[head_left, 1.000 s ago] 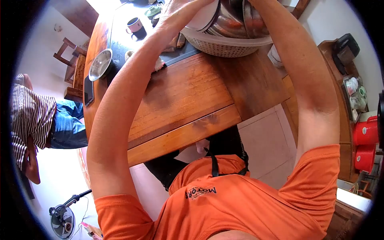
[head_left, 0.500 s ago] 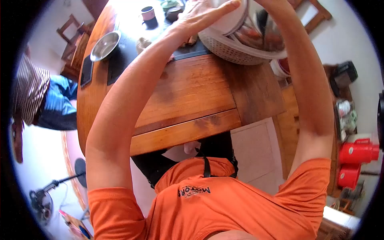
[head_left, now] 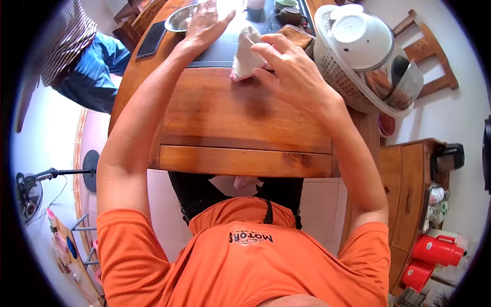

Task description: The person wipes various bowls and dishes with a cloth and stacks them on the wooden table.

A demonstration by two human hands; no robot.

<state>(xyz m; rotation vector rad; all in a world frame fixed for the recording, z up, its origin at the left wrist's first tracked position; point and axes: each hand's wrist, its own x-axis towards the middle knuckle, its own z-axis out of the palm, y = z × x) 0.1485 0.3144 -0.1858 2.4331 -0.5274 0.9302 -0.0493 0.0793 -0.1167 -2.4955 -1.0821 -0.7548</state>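
Note:
My left hand [head_left: 207, 24] is open, fingers spread, over the near right side of a metal bowl [head_left: 179, 19]; whether it touches the rim I cannot tell. My right hand [head_left: 292, 64] has its fingers apart and curved beside a whitish cloth [head_left: 248, 55] with a reddish edge. Nothing shows in its grasp. The cloth lies across the near edge of a dark tray [head_left: 215, 57]. To the right stands a white perforated basket [head_left: 335, 77] holding a white bowl [head_left: 360, 41] turned upside down and other shiny dishes.
A phone [head_left: 151, 40] lies on the wooden table [head_left: 240, 120] at the left. A cup [head_left: 254, 4], a small dark teapot [head_left: 289, 16] and a brown cloth [head_left: 295, 37] are at the back. A person in jeans [head_left: 102, 61] is at the left, a chair [head_left: 427, 48] at the right.
Both hands have moved away from the basket and dishes, the left to the metal bowl and the right to the cloth. The view has turned, and the basket now appears further right.

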